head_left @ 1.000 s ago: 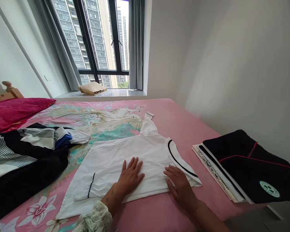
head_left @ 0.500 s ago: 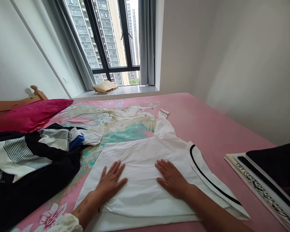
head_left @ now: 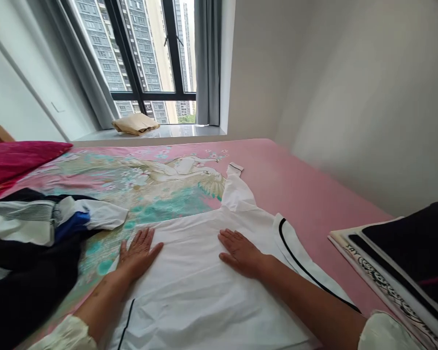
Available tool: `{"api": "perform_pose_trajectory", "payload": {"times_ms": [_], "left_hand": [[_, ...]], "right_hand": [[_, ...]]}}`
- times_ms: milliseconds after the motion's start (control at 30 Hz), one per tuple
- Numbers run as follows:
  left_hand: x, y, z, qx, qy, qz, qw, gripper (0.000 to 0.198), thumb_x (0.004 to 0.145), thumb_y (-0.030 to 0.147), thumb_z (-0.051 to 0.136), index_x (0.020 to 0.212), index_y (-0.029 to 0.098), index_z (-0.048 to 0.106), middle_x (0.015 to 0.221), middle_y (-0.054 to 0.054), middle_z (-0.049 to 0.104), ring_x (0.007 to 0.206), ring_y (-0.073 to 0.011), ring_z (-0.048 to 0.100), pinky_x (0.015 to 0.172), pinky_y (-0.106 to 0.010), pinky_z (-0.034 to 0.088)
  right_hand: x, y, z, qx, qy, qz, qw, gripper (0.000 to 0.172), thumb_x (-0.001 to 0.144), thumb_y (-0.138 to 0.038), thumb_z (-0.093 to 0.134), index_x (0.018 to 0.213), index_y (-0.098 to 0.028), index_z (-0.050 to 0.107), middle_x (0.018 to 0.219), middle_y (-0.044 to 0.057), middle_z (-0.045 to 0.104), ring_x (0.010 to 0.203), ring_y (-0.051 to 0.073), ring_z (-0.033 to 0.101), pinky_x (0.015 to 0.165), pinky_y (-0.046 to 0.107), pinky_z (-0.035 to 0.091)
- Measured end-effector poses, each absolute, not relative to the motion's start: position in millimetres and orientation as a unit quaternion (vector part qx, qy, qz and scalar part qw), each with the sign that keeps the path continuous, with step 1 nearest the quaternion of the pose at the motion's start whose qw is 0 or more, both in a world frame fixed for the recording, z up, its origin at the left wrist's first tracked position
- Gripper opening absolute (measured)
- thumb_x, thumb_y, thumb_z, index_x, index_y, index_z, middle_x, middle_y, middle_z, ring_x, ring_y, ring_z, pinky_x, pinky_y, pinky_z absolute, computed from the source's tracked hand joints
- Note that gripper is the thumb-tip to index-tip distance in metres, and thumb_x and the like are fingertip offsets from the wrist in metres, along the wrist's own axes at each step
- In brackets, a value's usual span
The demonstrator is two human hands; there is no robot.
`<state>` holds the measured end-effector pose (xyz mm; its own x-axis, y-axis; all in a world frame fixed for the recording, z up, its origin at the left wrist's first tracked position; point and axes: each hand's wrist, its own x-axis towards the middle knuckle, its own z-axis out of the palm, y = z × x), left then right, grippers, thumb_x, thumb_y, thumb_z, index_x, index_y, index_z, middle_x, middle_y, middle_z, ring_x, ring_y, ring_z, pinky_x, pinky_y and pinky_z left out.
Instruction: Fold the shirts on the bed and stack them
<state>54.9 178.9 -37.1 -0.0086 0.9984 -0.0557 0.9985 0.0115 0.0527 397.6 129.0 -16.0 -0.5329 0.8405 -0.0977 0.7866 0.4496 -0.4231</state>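
Surface: bed [head_left: 306, 194] with a pink sheet, bird-and-flower print across its middle. White wall [head_left: 350, 87] runs along the bed's right side. Far end: window [head_left: 146, 53] onto high-rise blocks, grey curtain [head_left: 207, 63] at its right, tan bundle [head_left: 135, 124] on the sill. Magenta pillow [head_left: 18, 160] at far left.

Loose pile of clothes [head_left: 29, 243] on the left of the bed: black, striped, white, a bit of blue. Folded stack [head_left: 405, 262] on the right, black piece on top, a patterned one under it.

White shirt [head_left: 197, 291] lies flat on the bed right in front of the person, between pile and stack and apart from both. Thin black piping along its right border and one short line near the bottom. Sleeve [head_left: 237, 192] sticks out toward the window, black-edged cuff at the tip. Fabric mostly smooth, shallow creases near the bottom.

Left hand [head_left: 138, 250]: palm down, fingers fanned, at the shirt's left edge. Right hand [head_left: 241, 253]: palm down, fingers extended, on the shirt's middle. Neither grips anything.

Shirt's near end is cut off by the frame; the right forearm covers part of it. Pile and stack also run out of frame. Stack's pattern text is unreadable. The pile is blurred.
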Motion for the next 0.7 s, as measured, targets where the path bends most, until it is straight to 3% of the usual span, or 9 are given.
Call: {"api": "perform_pose_trajectory", "payload": {"times_ms": [133, 200, 300, 433, 533, 700], "left_hand": [[51.1, 194.6, -28.2, 0.710, 0.704, 0.006, 0.013, 0.062, 0.081, 0.052, 0.032, 0.133, 0.019, 0.044, 0.144, -0.012, 0.038, 0.134, -0.0288, 0.030, 0.107, -0.059, 0.003], [69.6, 202.9, -11.5, 0.716, 0.697, 0.045, 0.021, 0.052, 0.080, 0.048, 0.036, 0.119, 0.021, 0.056, 0.133, -0.011, 0.052, 0.124, -0.0288, 0.042, 0.106, -0.056, 0.014], [120.5, 222.3, 14.7, 0.711, 0.668, 0.164, 0.148, 0.043, 0.076, 0.048, 0.043, 0.102, 0.020, 0.063, 0.114, -0.009, 0.063, 0.108, -0.0271, 0.053, 0.095, -0.041, 0.035], [205.5, 260.8, 30.1, 0.684, 0.615, 0.243, 0.307, 0.033, 0.074, 0.046, 0.051, 0.085, 0.018, 0.065, 0.087, -0.003, 0.067, 0.090, -0.0224, 0.058, 0.082, -0.032, 0.041], [261.3, 292.0, 26.9, 0.640, 0.603, 0.265, 0.395, 0.034, 0.080, 0.045, 0.052, 0.086, 0.013, 0.064, 0.084, -0.003, 0.065, 0.082, -0.0191, 0.059, 0.076, -0.032, 0.045], [320.5, 331.7, 22.2, 0.504, 0.579, 0.309, 0.561, 0.034, 0.086, 0.038, 0.052, 0.109, 0.013, 0.056, 0.106, -0.006, 0.060, 0.090, -0.0184, 0.060, 0.076, -0.038, 0.051]], "right_hand": [[438.6, 146.2, -11.5, -0.519, -0.833, 0.185, 0.046, 0.062, 0.091, -0.049, 0.030, 0.144, -0.016, 0.026, 0.151, 0.005, 0.019, 0.140, 0.020, 0.013, 0.115, 0.039, 0.009], [453.6, 150.7, -2.6, -0.502, -0.846, 0.179, 0.033, 0.060, 0.091, -0.047, 0.033, 0.143, -0.016, 0.029, 0.150, 0.005, 0.022, 0.139, 0.020, 0.015, 0.114, 0.036, 0.012], [468.9, 155.0, 5.5, -0.442, -0.878, 0.183, 0.033, 0.055, 0.092, -0.041, 0.032, 0.141, -0.017, 0.032, 0.149, 0.003, 0.027, 0.138, 0.017, 0.019, 0.114, 0.032, 0.013], [481.1, 157.9, -4.5, -0.406, -0.888, 0.206, 0.062, 0.054, 0.093, -0.039, 0.032, 0.143, -0.020, 0.028, 0.150, 0.000, 0.024, 0.138, 0.015, 0.017, 0.115, 0.032, 0.013], [486.3, 158.4, -17.3, -0.401, -0.886, 0.210, 0.097, 0.054, 0.093, -0.041, 0.031, 0.143, -0.020, 0.027, 0.150, 0.001, 0.023, 0.139, 0.016, 0.015, 0.115, 0.033, 0.011], [488.7, 158.9, -20.9, -0.405, -0.879, 0.214, 0.135, 0.054, 0.094, -0.041, 0.032, 0.144, -0.021, 0.026, 0.151, 0.001, 0.022, 0.139, 0.015, 0.013, 0.115, 0.034, 0.008]]}}
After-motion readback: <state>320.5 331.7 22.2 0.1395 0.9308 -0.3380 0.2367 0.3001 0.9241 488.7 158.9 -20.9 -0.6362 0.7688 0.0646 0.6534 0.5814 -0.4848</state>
